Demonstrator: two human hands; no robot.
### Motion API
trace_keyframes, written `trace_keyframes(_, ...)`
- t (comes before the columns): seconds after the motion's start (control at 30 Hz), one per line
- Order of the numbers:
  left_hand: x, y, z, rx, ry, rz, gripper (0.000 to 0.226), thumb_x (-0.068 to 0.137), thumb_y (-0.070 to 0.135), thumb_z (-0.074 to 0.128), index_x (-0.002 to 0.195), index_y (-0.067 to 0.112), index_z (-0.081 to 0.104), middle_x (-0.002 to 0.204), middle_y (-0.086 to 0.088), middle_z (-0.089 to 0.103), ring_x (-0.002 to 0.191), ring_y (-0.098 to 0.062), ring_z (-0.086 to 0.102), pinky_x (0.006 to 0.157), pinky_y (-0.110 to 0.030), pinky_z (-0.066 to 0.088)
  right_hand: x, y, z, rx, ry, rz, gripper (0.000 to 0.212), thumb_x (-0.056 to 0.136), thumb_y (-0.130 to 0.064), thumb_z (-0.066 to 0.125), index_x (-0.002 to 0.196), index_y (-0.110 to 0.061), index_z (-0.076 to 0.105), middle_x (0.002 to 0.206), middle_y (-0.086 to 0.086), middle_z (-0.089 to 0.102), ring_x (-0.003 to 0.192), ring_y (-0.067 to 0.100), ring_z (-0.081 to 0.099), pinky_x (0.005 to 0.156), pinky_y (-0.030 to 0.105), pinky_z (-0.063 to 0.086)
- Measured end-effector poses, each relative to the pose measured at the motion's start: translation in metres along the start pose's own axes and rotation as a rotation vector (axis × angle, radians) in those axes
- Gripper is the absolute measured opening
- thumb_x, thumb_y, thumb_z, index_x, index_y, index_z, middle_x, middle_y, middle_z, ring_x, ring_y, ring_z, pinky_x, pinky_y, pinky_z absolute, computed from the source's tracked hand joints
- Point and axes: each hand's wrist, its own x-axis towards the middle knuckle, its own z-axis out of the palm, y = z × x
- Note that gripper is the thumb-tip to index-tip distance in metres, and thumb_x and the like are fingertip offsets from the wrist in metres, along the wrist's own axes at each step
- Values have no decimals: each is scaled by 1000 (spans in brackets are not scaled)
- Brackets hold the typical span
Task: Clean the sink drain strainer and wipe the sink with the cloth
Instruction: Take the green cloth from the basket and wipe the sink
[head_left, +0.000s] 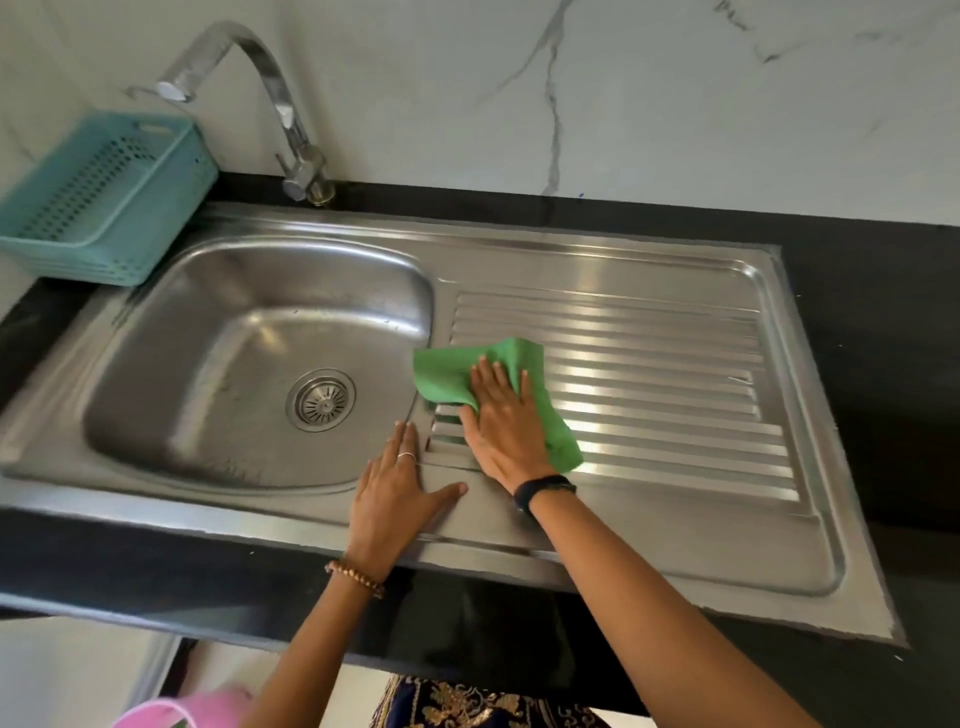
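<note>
On the ribbed drainboard beside the sink (156, 374), right hand (501, 415) presses the cloth (447, 371) flat, left hand (397, 491) flat and empty alongside; strokes should follow the grooves, strainer (321, 400) sitting in the basin.

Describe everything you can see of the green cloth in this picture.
The cloth is a thin, plain green piece of soft fabric, crumpled and partly folded, not spread flat. It lies on the ribbed steel drainboard, at its left end beside the basin. The right hand presses flat on it with straight fingers, covering its middle; green shows beyond the fingertips, to the left, and in a strip along the hand's right side. The left hand rests on the steel nearby, not touching it.
</note>
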Motion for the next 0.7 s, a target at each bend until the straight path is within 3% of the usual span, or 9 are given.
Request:
trace_keyframes(0.33, -7, 1, 3, 11, 24, 25, 91, 80, 57, 54, 147, 15, 10, 156, -6, 16, 144, -20, 12, 118, -42, 7, -1, -9, 9, 10, -95, -282, 53, 98, -34, 27, 147, -15, 19, 157, -1, 16, 146, 13, 10, 119, 36, -5)
trace_keyframes(0.5, -19, 35, 20, 23, 75, 109, 88, 82, 58, 49, 147, 15, 7, 158, -5, 4, 145, -18, -7, 113, -38, -12, -41, 26, 1, 59, -25, -162, 52, 98, -33, 30, 147, -15, 21, 156, -1, 20, 145, 11, 15, 120, 32, -4)
trace_keyframes(0.6, -24, 73, 41, 70, -20, 225, 92, 81, 63, 45, 147, 18, -2, 158, -5, -5, 142, -15, -15, 113, -40, -15, -67, 70, -17, 40, 28, -20, 49, 99, -30, 30, 146, -16, 24, 155, -3, 23, 144, 9, 17, 120, 33, -2)
trace_keyframes(0.7, -28, 107, 62, 137, -156, 324, 99, 73, 75, 41, 143, 30, -11, 152, 3, -22, 134, -16, -28, 109, -50, -19, -93, 113, -36, 11, 50, 111, 49, 99, -30, 29, 146, -17, 25, 155, -3, 22, 144, 10, 16, 120, 35, -2)
